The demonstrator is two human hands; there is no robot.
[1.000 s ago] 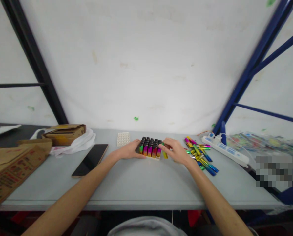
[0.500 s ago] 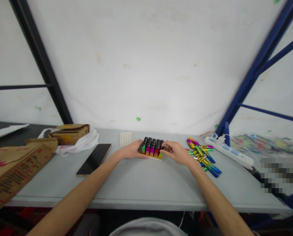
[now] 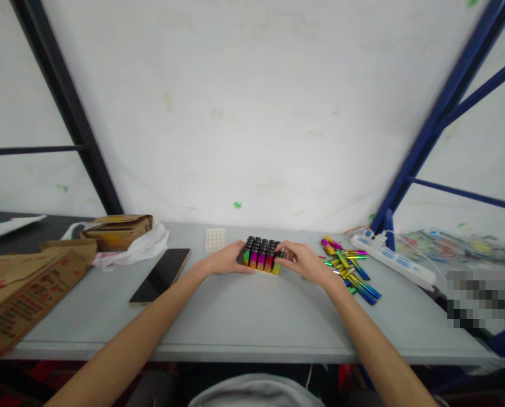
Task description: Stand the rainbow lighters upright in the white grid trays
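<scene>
A block of what look like lighters [image 3: 261,255] stands upright in tight rows, black tops up and shiny multicoloured bodies below. A pale tray edge [image 3: 266,273] shows under the front row. My left hand [image 3: 225,259] is wrapped round the left side of the block, its thumb along the front. At the right front corner, the fingers of my right hand [image 3: 302,262] are pinched on a lighter [image 3: 280,254], partly covered by the fingertips. To the right lies a loose pile of shiny metallic-coloured pieces [image 3: 349,268], perhaps sleeves or more lighters.
A pale dimpled tray [image 3: 215,240] lies behind my left hand. Further left are a dark-screened phone or tablet [image 3: 161,276], a cardboard box [image 3: 119,232] on a white plastic bag [image 3: 155,242], and a brown carton [image 3: 35,282]. A white power strip [image 3: 394,261] lies at the right.
The fingers of my right hand have shifted slightly at the block's right corner. My left hand keeps its hold. The whole view has moved a little.
</scene>
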